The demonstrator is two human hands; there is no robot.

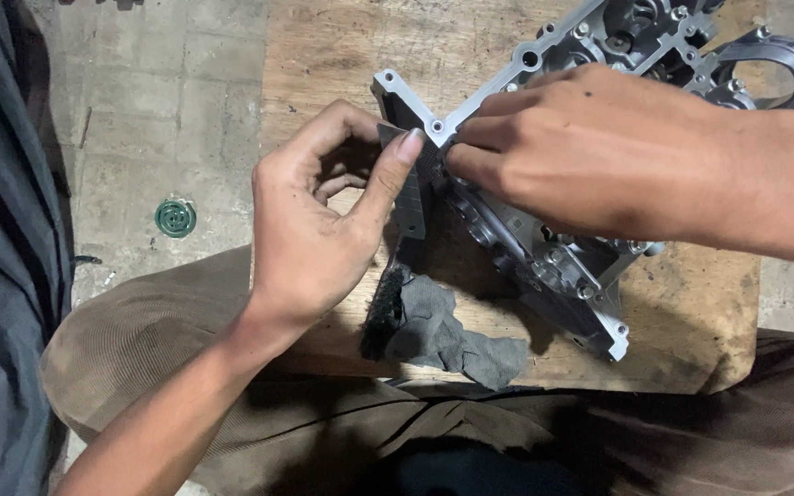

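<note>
A silver cast-metal engine cover (562, 266) with bolt holes lies tilted on a worn wooden board (691, 321). My left hand (323, 220) pinches a small grey sheet, like abrasive paper (410, 197), against the cover's near corner, thumb pressing on it. My right hand (581, 156) lies over the cover's middle, with its fingertips touching the same sheet and the cover's edge. Much of the cover's middle is hidden under my right hand.
A crumpled grey rag (457, 331) and a dark brush-like piece (383, 312) lie on the board's near edge. My knees in brown trousers (186, 349) frame the board. A green round drain cover (175, 218) sits in the concrete floor at left.
</note>
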